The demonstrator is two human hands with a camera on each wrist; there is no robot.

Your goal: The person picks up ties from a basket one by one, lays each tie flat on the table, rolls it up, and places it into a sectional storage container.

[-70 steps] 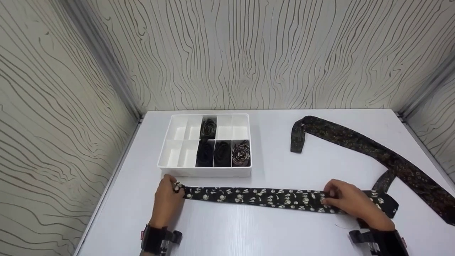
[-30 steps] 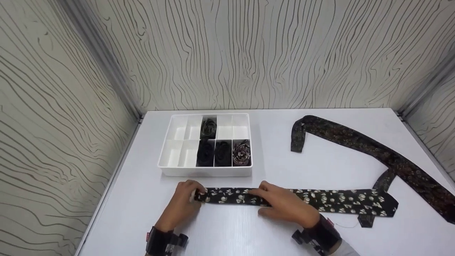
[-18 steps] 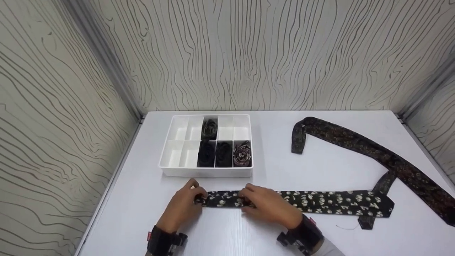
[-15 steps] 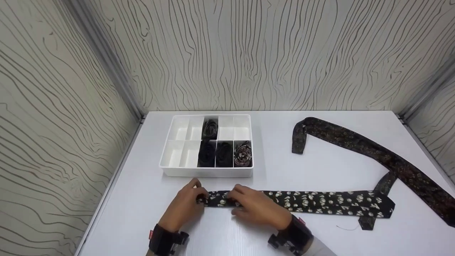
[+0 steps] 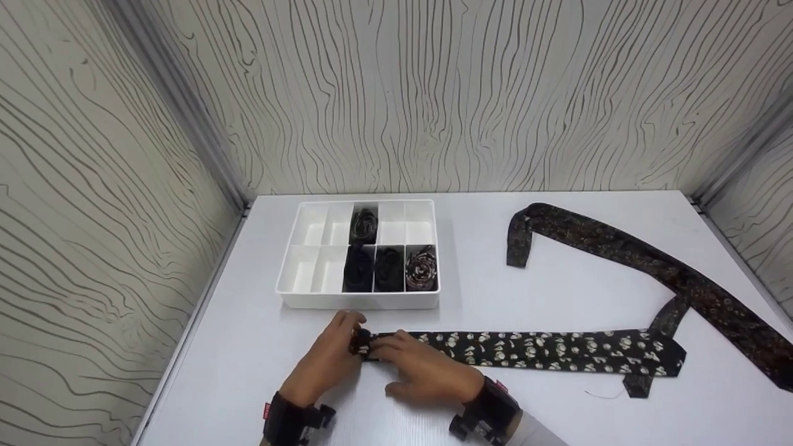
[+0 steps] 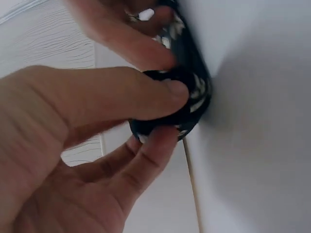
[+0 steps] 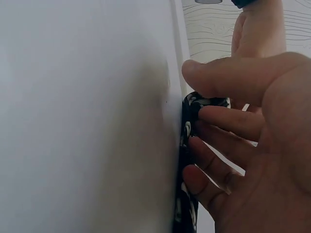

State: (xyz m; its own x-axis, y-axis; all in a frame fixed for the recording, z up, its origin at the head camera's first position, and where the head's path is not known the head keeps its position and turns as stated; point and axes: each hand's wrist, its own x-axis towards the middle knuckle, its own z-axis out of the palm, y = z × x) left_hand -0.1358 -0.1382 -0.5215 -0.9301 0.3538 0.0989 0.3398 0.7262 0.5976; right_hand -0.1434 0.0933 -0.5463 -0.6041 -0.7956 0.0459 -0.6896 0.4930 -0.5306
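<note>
Tie (image 5: 526, 350) before tray (image 5: 359, 301), part-rolled: my left hand (image 5: 328, 358) pinches its coil (image 6: 198, 99), my right hand (image 5: 427, 370) touches it, unclenched. Inside tray, four rolls (image 5: 421, 271); rightward, second tie (image 5: 619, 246) unrolled.

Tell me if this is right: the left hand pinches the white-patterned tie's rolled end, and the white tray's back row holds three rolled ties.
The head view shows one rolled tie in the back row of the white tray, not three. The left hand does pinch the white-patterned tie.

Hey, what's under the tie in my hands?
The narrow tail of the darker tie runs under your tie near its pointed end, showing on either side; the stretch between is covered.
</note>
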